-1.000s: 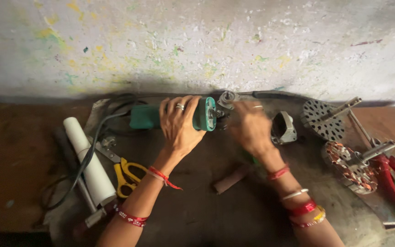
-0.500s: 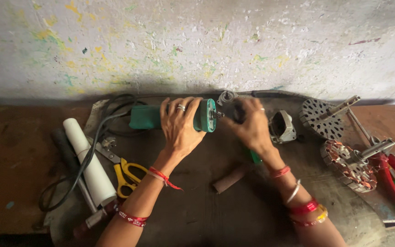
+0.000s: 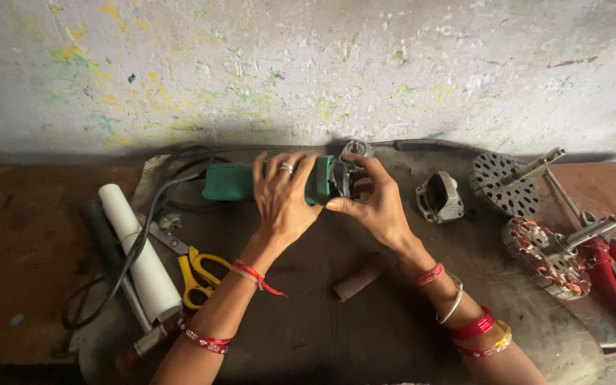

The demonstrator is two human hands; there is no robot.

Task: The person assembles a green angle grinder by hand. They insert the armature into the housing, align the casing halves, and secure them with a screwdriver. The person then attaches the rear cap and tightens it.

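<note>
A green power tool (image 3: pixel 233 181) lies on its side on a dark mat near the wall, its black cord (image 3: pixel 144 228) looping off to the left. My left hand (image 3: pixel 283 192) is laid over the tool's body and grips it. My right hand (image 3: pixel 376 203) holds the metal front end (image 3: pixel 351 167) of the tool, fingers curled around it. A grey metal housing piece (image 3: pixel 440 197) rests just right of my right hand.
A white roll (image 3: pixel 140 251), yellow-handled scissors (image 3: pixel 197 274) and a dark rod lie at the left. A small brown cylinder (image 3: pixel 358 280) sits below my hands. Two motor parts with shafts (image 3: pixel 550 246) and red-handled pliers (image 3: pixel 611 271) lie at the right.
My right hand has moved left from beside the grey housing piece onto the tool's metal front end. The left hand stays on the tool body.
</note>
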